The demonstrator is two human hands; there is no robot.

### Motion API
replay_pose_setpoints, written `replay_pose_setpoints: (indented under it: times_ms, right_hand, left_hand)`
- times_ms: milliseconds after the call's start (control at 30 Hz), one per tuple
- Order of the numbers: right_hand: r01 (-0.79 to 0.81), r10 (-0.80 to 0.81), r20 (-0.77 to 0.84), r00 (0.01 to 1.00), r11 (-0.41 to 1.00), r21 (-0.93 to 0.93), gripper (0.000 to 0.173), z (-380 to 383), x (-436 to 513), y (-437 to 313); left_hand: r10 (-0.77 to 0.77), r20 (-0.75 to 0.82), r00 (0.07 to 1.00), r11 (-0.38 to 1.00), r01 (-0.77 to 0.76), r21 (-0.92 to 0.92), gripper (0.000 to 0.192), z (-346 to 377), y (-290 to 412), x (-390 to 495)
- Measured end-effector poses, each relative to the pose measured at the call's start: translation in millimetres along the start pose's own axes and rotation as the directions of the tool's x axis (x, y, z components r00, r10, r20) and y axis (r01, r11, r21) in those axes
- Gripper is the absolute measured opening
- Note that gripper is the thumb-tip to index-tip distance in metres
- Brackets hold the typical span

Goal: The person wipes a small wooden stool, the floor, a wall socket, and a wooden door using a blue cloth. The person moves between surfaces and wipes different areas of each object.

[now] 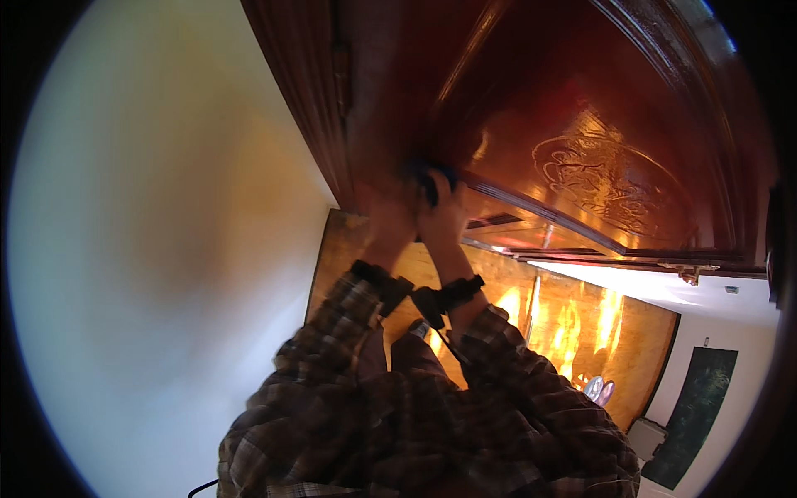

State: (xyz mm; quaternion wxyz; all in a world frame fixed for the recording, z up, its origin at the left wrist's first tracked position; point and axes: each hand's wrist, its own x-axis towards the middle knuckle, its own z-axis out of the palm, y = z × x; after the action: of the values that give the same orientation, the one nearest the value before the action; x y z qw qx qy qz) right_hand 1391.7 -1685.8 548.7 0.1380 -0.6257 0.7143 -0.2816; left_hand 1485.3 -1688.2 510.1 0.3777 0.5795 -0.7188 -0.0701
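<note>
In front of me stands a glossy dark-red wooden door (535, 112) with a carved oval emblem. My right hand (443, 208) is against its lower hinge-side part, fingers curled over a dark blue-black object (431, 187), perhaps a cloth or pad; its kind is unclear. Just to the left, my left hand (395, 202) is blurred by motion near the same place, and its fingers cannot be made out. Both wrists wear black straps, the left strap (381, 283) close to the right strap (448, 297).
A dark wooden door frame (299, 81) with a hinge (341, 78) borders a pale wall (155, 218) on my left. Below lies a shiny wood-coloured floor (566, 336) with bright reflections. Shoes (599, 391) rest on it to the right, near a dark hanging panel (694, 417).
</note>
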Motion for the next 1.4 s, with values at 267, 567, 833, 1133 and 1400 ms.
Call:
replay_pose_setpoints:
  times_ms: [267, 567, 833, 1133, 1400]
  right_hand:
    - [0.656, -0.592, -0.459, 0.663, 0.755, -0.026, 0.038, -115.2, 11.6, -57.0]
    - [0.58, -0.854, -0.469, 0.226, 0.505, -0.639, 0.045, -121.7, 108.0, -159.5]
    - [0.915, -0.916, 0.265, 0.3, 0.198, -0.351, 0.032, 95.6, 25.7, 11.4]
    - [0.885, -0.891, -0.1, 0.443, 0.417, 0.206, 0.042, -79.0, 37.7, -117.3]
    - [0.781, -0.754, -0.606, -0.255, 0.209, -0.589, 0.04, -402.9, 137.2, -408.5]
  left_hand:
    - [-0.358, -0.339, 0.87, 0.806, 0.104, -0.583, 0.025, -47.8, 44.6, -15.0]
    - [-0.699, 0.018, 0.715, 0.551, 0.554, -0.624, 0.016, -100.6, 20.3, -79.9]
    - [-0.721, 0.026, 0.692, 0.606, 0.648, -0.461, 0.016, -121.4, -5.4, -145.3]
    - [-0.721, 0.099, 0.686, 0.561, 0.662, -0.498, 0.017, -138.7, -12.7, -145.1]
    - [-0.613, 0.047, 0.789, 0.636, 0.527, -0.564, 0.017, -168.7, -3.6, -98.9]
